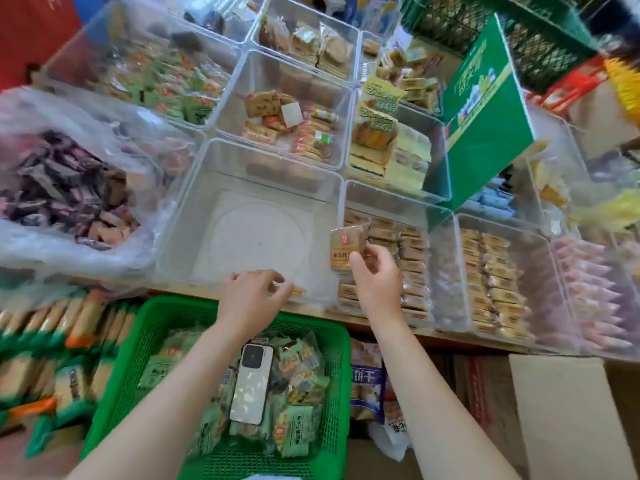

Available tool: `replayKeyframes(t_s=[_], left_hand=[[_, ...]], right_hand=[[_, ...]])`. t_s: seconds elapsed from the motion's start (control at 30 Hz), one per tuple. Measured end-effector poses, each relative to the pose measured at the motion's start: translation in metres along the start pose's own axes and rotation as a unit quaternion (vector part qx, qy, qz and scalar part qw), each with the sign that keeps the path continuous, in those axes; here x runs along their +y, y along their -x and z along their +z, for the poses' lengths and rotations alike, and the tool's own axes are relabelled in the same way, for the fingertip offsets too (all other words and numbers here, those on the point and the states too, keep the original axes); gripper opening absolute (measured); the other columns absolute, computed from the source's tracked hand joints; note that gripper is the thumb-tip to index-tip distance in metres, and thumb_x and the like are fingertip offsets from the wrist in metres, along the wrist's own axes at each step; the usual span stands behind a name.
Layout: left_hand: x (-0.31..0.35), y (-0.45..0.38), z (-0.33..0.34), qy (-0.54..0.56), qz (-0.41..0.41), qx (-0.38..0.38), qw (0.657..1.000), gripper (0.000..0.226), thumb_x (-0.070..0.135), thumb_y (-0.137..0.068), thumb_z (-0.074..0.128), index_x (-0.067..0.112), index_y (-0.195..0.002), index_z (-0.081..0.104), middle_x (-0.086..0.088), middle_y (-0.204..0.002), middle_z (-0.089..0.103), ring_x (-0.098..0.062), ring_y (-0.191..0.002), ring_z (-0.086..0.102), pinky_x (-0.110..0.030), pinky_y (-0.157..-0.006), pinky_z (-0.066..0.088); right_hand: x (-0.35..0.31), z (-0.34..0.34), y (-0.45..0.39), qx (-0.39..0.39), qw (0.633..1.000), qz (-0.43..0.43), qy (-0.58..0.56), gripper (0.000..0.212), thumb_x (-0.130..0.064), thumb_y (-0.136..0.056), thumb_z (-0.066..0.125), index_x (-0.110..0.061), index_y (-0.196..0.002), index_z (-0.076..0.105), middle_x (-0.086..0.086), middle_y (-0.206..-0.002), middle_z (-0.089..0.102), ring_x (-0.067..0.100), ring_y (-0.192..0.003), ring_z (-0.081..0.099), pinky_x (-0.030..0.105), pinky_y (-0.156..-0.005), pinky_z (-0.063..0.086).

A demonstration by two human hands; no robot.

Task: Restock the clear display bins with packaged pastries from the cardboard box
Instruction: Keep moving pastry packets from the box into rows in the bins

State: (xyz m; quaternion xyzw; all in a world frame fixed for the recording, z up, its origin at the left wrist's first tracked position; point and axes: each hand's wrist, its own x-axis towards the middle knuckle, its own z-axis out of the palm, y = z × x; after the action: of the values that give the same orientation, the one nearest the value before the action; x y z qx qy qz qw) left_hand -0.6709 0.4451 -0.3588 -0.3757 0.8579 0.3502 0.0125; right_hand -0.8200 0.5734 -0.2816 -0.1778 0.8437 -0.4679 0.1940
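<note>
The right hand (pixel 375 282) pinches one packaged pastry (pixel 347 247) by its lower edge between thumb and fingertips, holding it upright over the wall shared by the nearly empty clear bin (pixel 194 216) and the filled bin (pixel 420 202) to its right. The left hand (pixel 250 295) reaches over the empty bin's near rim with fingers curled down onto a second small packet (pixel 297 291) at the near right corner; whether it grips that packet or only touches it I cannot tell. To do this step well, I judge each pastry should go in on edge, label facing near, pressed against its neighbour as in the tidy rows (pixel 412 268) on the right, starting from one corner so the row stays straight. The wrapper is thin crinkly film over a flat, square, golden-brown cake, so a light pinch is enough. The bins are hard, glossy and see-through. Near the person, a green mesh basket (pixel 145 344) holds loose green packets and a phone (pixel 251 384); a plain cardboard box (pixel 561 410) sits near right.
</note>
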Motion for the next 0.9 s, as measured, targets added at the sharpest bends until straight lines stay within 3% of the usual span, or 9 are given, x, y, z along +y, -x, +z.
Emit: replayKeyframes(t_s=[0.1,0.2,0.3,0.37,0.47,0.57,0.8,0.9], left_hand=[[0.052,0.0,0.03,0.014,0.046,-0.058,0.997,0.056,0.059,-0.099,0.04,0.027,-0.145,0.045,0.007,-0.116,0.069,-0.019,-0.111,0.061,-0.042,-0.106,0.035],[0.082,0.001,0.057,-0.051,0.048,-0.037,0.997,0.08,0.069,-0.095,0.039,0.021,-0.157,0.025,-0.001,-0.136,0.059,-0.023,-0.126,0.053,-0.044,-0.109,0.037],[0.086,-0.002,0.071,-0.113,0.053,-0.016,0.992,0.08,0.073,-0.095,0.03,0.034,-0.161,0.007,-0.001,-0.12,0.057,-0.022,-0.116,0.053,-0.042,-0.102,0.037],[0.083,-0.002,0.076,-0.157,0.076,-0.026,0.984,0.068,0.071,-0.097,0.025,0.043,-0.158,0.012,-0.002,-0.118,0.053,-0.022,-0.115,0.05,-0.043,-0.101,0.034],[0.078,0.0,0.076,-0.164,0.087,-0.032,0.982,0.062,0.067,-0.099,0.028,0.041,-0.155,0.025,-0.002,-0.122,0.051,-0.022,-0.119,0.047,-0.043,-0.103,0.03],[0.074,0.003,0.074,-0.166,0.106,-0.022,0.98,0.061,0.063,-0.1,0.033,0.037,-0.156,0.027,0.0,-0.116,0.051,-0.022,-0.113,0.049,-0.042,-0.102,0.029],[0.073,0.003,0.074,-0.195,0.115,-0.027,0.974,0.056,0.065,-0.096,0.014,0.05,-0.142,0.042,0.005,-0.103,0.04,-0.02,-0.109,0.047,-0.045,-0.106,0.024],[0.076,0.003,0.074,-0.208,0.101,-0.046,0.972,0.051,0.065,-0.099,0.018,0.051,-0.138,0.048,0.006,-0.103,0.037,-0.018,-0.111,0.046,-0.045,-0.107,0.026]], right_hand=[[0.019,-0.039,-0.008,0.063,0.997,0.033,0.013,0.02,-0.023,-0.095,0.065,-0.028,-0.112,0.054,-0.014,-0.098,0.063,-0.009,-0.083,0.06,0.011,-0.07,0.043],[0.042,-0.083,-0.013,0.111,0.99,0.061,0.067,0.025,-0.018,-0.091,0.067,-0.025,-0.112,0.054,-0.015,-0.097,0.063,-0.002,-0.089,0.06,0.014,-0.073,0.044],[0.065,-0.114,-0.017,0.081,0.984,0.048,0.149,0.027,-0.015,-0.091,0.068,-0.025,-0.114,0.057,-0.015,-0.099,0.062,-0.002,-0.088,0.057,0.002,-0.068,0.038],[0.076,-0.115,-0.023,0.002,0.981,0.026,0.191,0.028,-0.013,-0.09,0.068,-0.024,-0.116,0.062,-0.009,-0.106,0.064,0.004,-0.095,0.058,0.001,-0.074,0.039],[0.082,-0.089,-0.03,-0.139,0.96,0.008,0.244,0.034,-0.018,-0.089,0.07,-0.026,-0.122,0.065,-0.004,-0.12,0.063,0.01,-0.107,0.057,0.023,-0.094,0.046],[0.081,-0.062,-0.034,-0.245,0.941,0.043,0.23,0.034,-0.025,-0.095,0.067,-0.024,-0.129,0.067,-0.005,-0.133,0.063,0.014,-0.123,0.056,0.03,-0.103,0.043],[0.081,-0.045,-0.047,-0.243,0.934,0.069,0.252,0.022,-0.021,-0.095,0.066,-0.023,-0.115,0.073,-0.001,-0.117,0.07,0.013,-0.103,0.061,0.024,-0.084,0.044],[0.082,-0.042,-0.048,-0.244,0.932,0.075,0.259,0.019,-0.017,-0.094,0.066,-0.023,-0.111,0.072,0.0,-0.117,0.067,0.014,-0.1,0.06,0.026,-0.083,0.046]])
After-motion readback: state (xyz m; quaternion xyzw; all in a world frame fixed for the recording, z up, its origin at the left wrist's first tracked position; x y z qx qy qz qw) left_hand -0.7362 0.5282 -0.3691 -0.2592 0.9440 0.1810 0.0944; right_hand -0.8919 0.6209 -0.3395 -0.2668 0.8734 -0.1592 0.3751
